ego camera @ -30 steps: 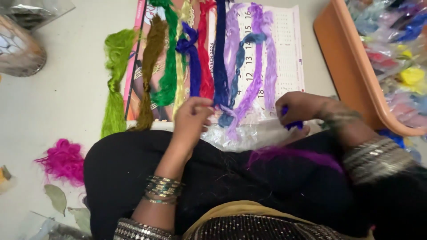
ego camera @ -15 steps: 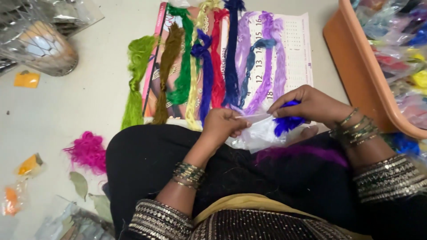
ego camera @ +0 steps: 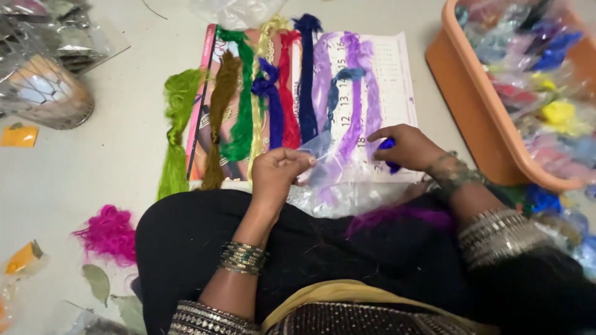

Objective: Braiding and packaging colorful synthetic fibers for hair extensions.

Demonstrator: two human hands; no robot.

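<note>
In the head view, the left hand (ego camera: pixel 279 174) pinches the edge of a clear plastic bag (ego camera: pixel 335 167) above the lap, while the right hand (ego camera: pixel 403 147) grips a blue thread bundle (ego camera: pixel 387 146). Coloured thread skeins (ego camera: pixel 273 105) lie on a calendar sheet (ego camera: pixel 391 68); an orange tub (ego camera: pixel 472 105) stands right, a pink thread tuft (ego camera: pixel 110 232) left.

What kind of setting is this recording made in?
Probably a home or small workshop floor used for sorting thread. Coloured thread skeins lie in a row on a calendar sheet spread on the bare floor, and an orange plastic tub of bagged threads stands beside the seated person.
</note>
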